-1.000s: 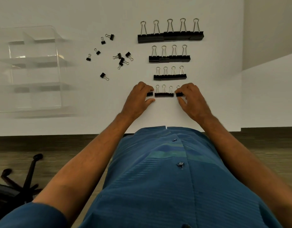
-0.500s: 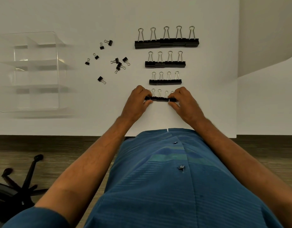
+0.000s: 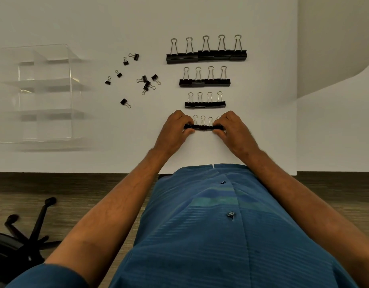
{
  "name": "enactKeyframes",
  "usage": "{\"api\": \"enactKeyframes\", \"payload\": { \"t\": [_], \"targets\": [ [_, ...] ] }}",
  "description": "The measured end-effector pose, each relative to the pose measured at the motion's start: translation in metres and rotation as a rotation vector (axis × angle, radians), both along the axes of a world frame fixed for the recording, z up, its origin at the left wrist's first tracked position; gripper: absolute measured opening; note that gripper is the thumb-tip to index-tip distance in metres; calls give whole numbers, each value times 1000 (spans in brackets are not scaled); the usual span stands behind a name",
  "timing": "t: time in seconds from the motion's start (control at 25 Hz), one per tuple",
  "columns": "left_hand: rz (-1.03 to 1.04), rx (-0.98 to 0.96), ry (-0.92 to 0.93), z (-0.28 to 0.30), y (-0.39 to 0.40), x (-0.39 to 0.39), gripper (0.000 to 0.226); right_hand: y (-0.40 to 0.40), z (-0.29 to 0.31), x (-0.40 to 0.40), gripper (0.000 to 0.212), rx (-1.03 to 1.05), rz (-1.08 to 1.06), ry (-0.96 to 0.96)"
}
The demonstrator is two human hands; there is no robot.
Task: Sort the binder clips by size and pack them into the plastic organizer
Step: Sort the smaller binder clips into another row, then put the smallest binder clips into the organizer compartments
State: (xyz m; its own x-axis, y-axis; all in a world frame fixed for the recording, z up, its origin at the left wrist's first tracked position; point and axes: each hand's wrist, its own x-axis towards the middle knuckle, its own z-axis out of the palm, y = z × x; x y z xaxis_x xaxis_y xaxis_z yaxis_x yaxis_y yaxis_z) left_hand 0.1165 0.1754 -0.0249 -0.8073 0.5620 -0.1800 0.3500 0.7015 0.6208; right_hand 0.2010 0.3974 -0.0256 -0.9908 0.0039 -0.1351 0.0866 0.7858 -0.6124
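Spanning the table point(image 3: 138, 21) from its left edge, the plastic organizer point(image 3: 36, 94) stands unfilled, its compartments awaiting sorted stock. Toward the right edge, clips lie in graded rows: the largest row point(image 3: 206, 57) farthest from the near edge, then the second row point(image 3: 204, 82), then the third row point(image 3: 204, 104). At the near edge, the left hand point(image 3: 175, 129) and right hand point(image 3: 233, 129) each apply a pinching grip to opposite ends of the fourth row point(image 3: 203, 127), apparently squeezing it straight. The smallest clips point(image 3: 146, 83) lie scattered between organizer and rows, unsorted.
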Motion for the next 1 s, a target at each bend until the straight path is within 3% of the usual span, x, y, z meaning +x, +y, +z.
{"api": "enactKeyframes", "payload": {
  "t": [0.52, 0.84, 1.0],
  "targets": [
    [2, 81, -28, 9, 1, 1, 38, 1, 19, 4, 32, 25, -99, 0],
    [186, 66, 142, 19, -93, -42, 21, -81, 45, -53, 17, -14, -89, 89],
    [273, -25, 182, 18, -136, -75, 30, -129, 40, -82, 19, -27, 45, 85]
  ]
}}
